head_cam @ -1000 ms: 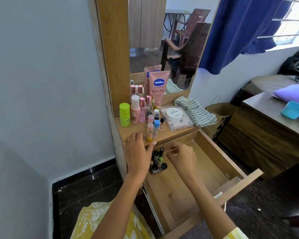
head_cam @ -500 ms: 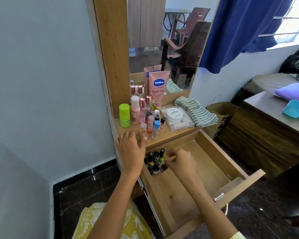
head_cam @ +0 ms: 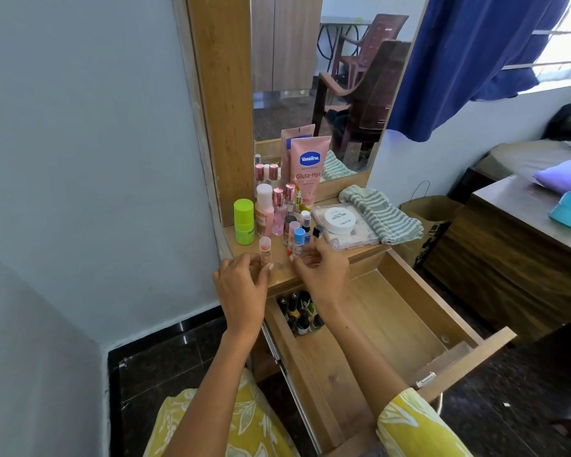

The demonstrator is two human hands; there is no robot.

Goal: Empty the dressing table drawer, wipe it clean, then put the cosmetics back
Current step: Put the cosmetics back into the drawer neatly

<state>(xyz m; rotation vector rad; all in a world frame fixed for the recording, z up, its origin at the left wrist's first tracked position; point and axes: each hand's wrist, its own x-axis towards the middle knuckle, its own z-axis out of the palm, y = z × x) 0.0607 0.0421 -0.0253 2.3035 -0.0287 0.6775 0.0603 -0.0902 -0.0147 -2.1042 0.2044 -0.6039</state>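
Observation:
The wooden drawer [head_cam: 381, 319] is pulled open under the dressing table top [head_cam: 279, 275]. Several small dark nail polish bottles [head_cam: 299, 315] stand in its back left corner; the other part of its floor is bare. My left hand [head_cam: 241, 288] pinches the base of a small clear-capped tube [head_cam: 265, 246] standing upright on the top's front edge. My right hand [head_cam: 322, 268] reaches over the drawer's back, its fingers curled round the base of a blue-capped bottle [head_cam: 299, 239] among the small bottles.
A green bottle [head_cam: 243, 222], pink bottles [head_cam: 264, 212], a Vaseline tube [head_cam: 309, 169], a white jar [head_cam: 339, 220] on a clear case and a striped cloth [head_cam: 381, 216] crowd the top. A paper bag [head_cam: 431, 214] and a wooden cabinet [head_cam: 508, 249] stand to the right.
My left hand carried the small tube left and set it on the top. My right hand rose out of the drawer to the bottles on the top.

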